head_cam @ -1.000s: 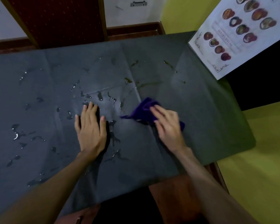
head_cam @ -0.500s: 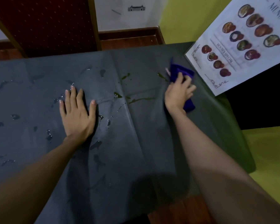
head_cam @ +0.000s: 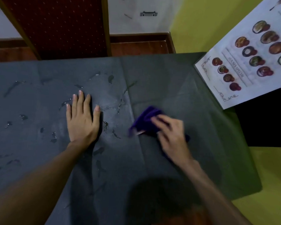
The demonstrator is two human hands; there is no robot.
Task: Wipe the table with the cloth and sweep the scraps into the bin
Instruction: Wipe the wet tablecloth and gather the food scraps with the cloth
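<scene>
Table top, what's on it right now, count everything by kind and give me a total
Hands: 2, the left hand flat on the grey table cover, the right hand on the cloth
Purple cloth: 1
Printed menu sheet: 1, at the far right corner
Total: 4
Water drops and streaks on the cover are too many to count; no bin is in view.
</scene>
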